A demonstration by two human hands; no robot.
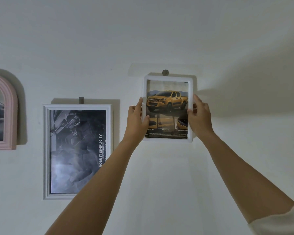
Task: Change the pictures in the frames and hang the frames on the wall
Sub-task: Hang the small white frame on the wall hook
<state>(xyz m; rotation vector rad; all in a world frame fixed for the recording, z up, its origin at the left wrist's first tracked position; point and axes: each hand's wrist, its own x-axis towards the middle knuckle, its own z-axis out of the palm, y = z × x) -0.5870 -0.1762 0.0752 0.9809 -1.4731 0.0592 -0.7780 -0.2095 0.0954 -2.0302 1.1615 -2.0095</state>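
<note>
**Q:** Head view. Where is the small white frame (190,85)?

**A:** Centre right, flat against the wall (159,31). Its top edge sits just below a round grey peg (165,72). Whether it hangs on the peg cannot be told. It carries a picture of a yellow pickup (167,102).

**Q:** Hand state?

**A:** The left hand (137,119) grips the frame's left edge, with the thumb across the front rim. The right hand (199,116) grips the right edge.

**Q:** Room around the edges?

**A:** Plain wall runs above, right and below. To the left, a strip of wall separates it from the large white frame (47,150), which hangs lower, centre left, under a grey hook (81,100).

**Q:** Other items? Obstructions?

**A:** A pink arched frame (10,99) hangs at the far left edge, well apart. The left forearm crosses the large white frame's lower right corner.
</note>
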